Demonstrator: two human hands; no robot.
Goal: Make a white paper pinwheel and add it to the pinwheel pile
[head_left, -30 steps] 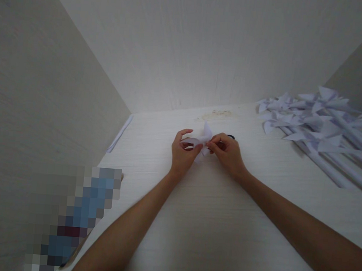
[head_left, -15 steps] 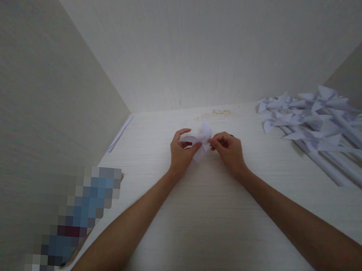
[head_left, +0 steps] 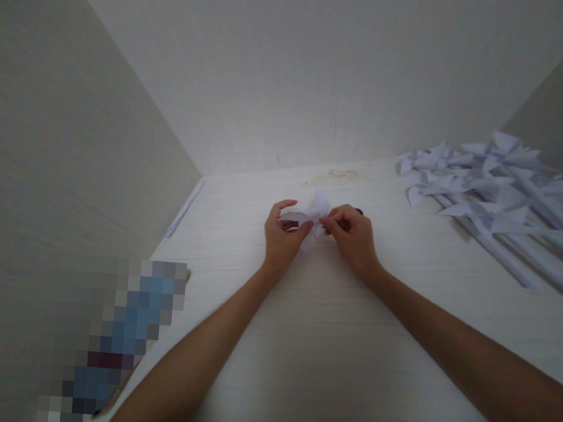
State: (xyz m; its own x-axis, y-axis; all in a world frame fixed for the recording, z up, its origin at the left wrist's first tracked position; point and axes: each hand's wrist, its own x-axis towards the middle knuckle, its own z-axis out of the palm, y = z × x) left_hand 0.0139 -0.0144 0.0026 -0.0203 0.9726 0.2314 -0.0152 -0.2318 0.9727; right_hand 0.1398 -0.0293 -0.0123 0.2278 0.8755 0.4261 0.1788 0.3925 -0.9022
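A small folded white paper piece (head_left: pixel 317 208) sits between my two hands just above the pale wooden table (head_left: pixel 329 345). My left hand (head_left: pixel 283 239) pinches its left side with thumb and fingers, the index finger curled above. My right hand (head_left: pixel 352 237) pinches its right side at the centre. Part of the paper is hidden behind my fingers. A small dark object (head_left: pixel 359 211) peeks out behind my right hand.
A pile of finished white paper pinwheels on rolled paper sticks (head_left: pixel 497 189) lies at the right. A narrow white paper strip (head_left: pixel 184 208) lies along the left wall. Walls enclose the table on the left, back and right. A blurred patch (head_left: pixel 115 341) covers the lower left.
Both hands stay on the paper piece, with only small finger shifts; my right fingertips have closed in a little toward the left hand.
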